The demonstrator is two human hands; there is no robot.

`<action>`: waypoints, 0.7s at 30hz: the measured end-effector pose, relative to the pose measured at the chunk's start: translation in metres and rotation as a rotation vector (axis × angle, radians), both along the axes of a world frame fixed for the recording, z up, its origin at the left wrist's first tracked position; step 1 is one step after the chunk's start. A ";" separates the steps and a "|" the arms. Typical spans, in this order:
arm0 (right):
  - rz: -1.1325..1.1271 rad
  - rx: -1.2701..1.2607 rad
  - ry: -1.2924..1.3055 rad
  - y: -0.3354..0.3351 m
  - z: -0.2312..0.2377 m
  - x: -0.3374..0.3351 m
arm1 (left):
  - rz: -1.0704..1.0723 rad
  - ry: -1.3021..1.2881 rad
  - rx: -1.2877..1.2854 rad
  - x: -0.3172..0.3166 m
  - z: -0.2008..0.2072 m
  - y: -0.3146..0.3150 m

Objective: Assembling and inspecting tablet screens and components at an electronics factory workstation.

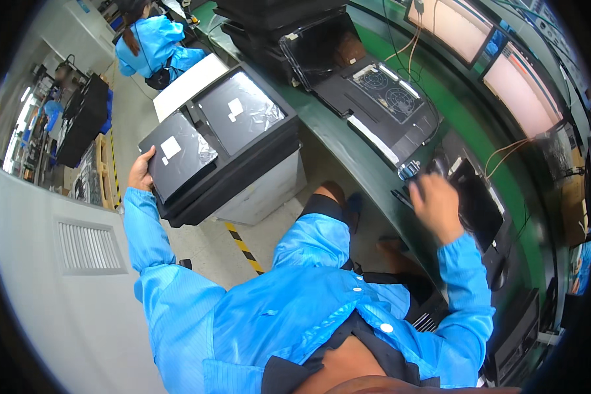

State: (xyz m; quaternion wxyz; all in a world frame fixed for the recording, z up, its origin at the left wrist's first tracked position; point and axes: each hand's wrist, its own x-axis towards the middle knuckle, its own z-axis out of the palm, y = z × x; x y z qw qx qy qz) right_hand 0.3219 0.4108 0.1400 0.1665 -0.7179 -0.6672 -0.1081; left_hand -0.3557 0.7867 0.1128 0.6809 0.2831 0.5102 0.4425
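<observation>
One panel, gripped by the left hand, seems partly outside the tray, another panel seated; right hand: grasp unclear.

From my remote station I count two hands, left hand and right hand; one tray; two slabs, one toward each end of it; two lit screens along the table's far edge; two stretches of striped tape; one co-worker in blue.
</observation>
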 end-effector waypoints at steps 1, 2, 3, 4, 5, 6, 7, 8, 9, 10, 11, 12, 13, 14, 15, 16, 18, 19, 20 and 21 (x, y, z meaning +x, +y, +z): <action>-0.014 -0.103 -0.040 -0.013 0.001 -0.009 | -0.016 0.007 -0.020 0.000 -0.003 0.005; -0.027 -0.206 -0.081 -0.025 -0.001 -0.017 | -0.009 0.002 -0.022 0.005 -0.001 0.008; -0.020 -0.209 -0.089 -0.034 -0.006 -0.021 | -0.011 0.035 -0.033 0.015 0.003 0.009; -0.051 -0.264 -0.123 -0.040 -0.012 -0.023 | -0.006 0.067 -0.046 0.019 0.004 0.009; -0.078 -0.318 -0.159 -0.044 -0.016 -0.022 | 0.013 0.166 -0.048 0.023 0.004 0.010; -0.059 -0.321 -0.171 -0.044 -0.015 -0.021 | 0.032 0.157 -0.054 0.028 0.003 0.008; -0.044 -0.319 -0.177 -0.044 -0.013 -0.019 | 0.084 0.329 0.085 0.046 0.013 0.001; -0.019 -0.315 -0.183 -0.041 -0.010 -0.019 | 0.146 0.505 0.221 0.049 0.018 -0.006; -0.024 -0.289 -0.171 -0.037 -0.004 -0.026 | 0.137 0.486 0.242 0.040 0.011 -0.006; -0.004 -0.287 -0.185 -0.036 -0.008 -0.026 | 0.159 0.479 0.236 0.038 0.011 -0.006; -0.042 -0.311 -0.207 -0.038 -0.019 -0.022 | 0.158 0.512 0.260 0.041 0.012 -0.009; -0.080 -0.335 -0.230 -0.036 -0.024 -0.020 | 0.157 0.547 0.283 0.043 0.011 -0.013; -0.007 -0.323 -0.269 -0.032 -0.018 -0.022 | 0.139 0.824 0.458 0.042 0.008 -0.018; 0.013 -0.324 -0.283 -0.030 -0.020 -0.026 | 0.180 1.100 0.560 0.039 -0.003 -0.019; -0.013 -0.345 -0.287 -0.033 -0.025 -0.031 | 0.146 1.254 0.577 0.035 -0.012 -0.025; -0.049 -0.365 -0.287 -0.037 -0.032 -0.034 | 0.099 1.408 0.599 0.050 -0.003 -0.036; -0.076 -0.311 -0.261 -0.044 -0.044 -0.038 | 0.158 1.713 0.751 0.066 0.020 -0.059; -0.163 -0.385 -0.221 -0.045 -0.047 -0.038 | 0.210 2.033 0.902 0.066 0.024 -0.069; -0.253 -0.458 -0.182 -0.043 -0.047 -0.037 | 0.216 2.033 0.881 0.056 0.014 -0.067; -0.204 -0.415 -0.174 -0.039 -0.042 -0.034 | 0.036 1.703 0.742 0.044 -0.003 -0.061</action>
